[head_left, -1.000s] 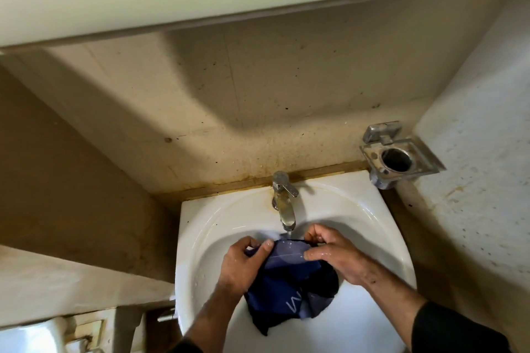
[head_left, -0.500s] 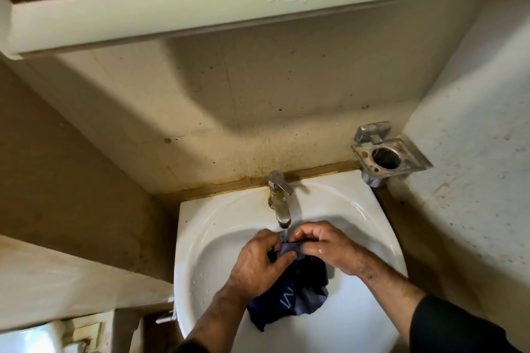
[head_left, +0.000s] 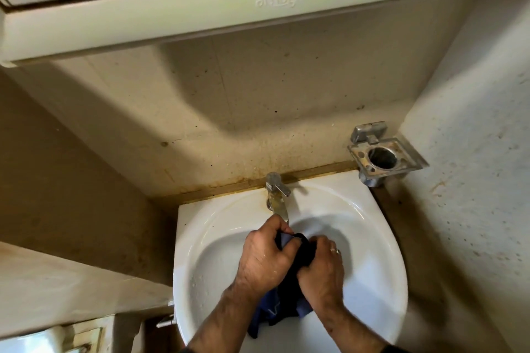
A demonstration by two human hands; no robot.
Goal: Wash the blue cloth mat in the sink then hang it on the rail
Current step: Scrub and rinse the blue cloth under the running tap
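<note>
Both hands are down in the sink [head_left: 381, 238] now, right under the tap [head_left: 276, 195], and the mat [head_left: 289, 292] is bunched up between them. The left hand [head_left: 265, 261] has its fingers curled tight round the upper wad of cloth, the right hand [head_left: 322, 266] is fisted round the fold just beside it, knuckles almost meeting. It looks like a scrub or a wring, fist against fist. The loose tail of the mat hangs below the wrists, over the near part of the bowl, dark blue with a paler patch showing. This is soft stuff, limp, no stiffness at all, and soaked it will likely be heavier than it looks and drip a lot. My read is that gathered handfuls suit the washing, but for hanging it wants taking by two corners or one long edge so it drapes flat. Now the hard parts: whether water is running I cannot tell, the spout end is hidden behind the left hand. Most of the mat is buried in the fists. The drain is not visible. And the rail, nowhere in view; only a metal holder [head_left: 385, 157] on the wall at right.
</note>
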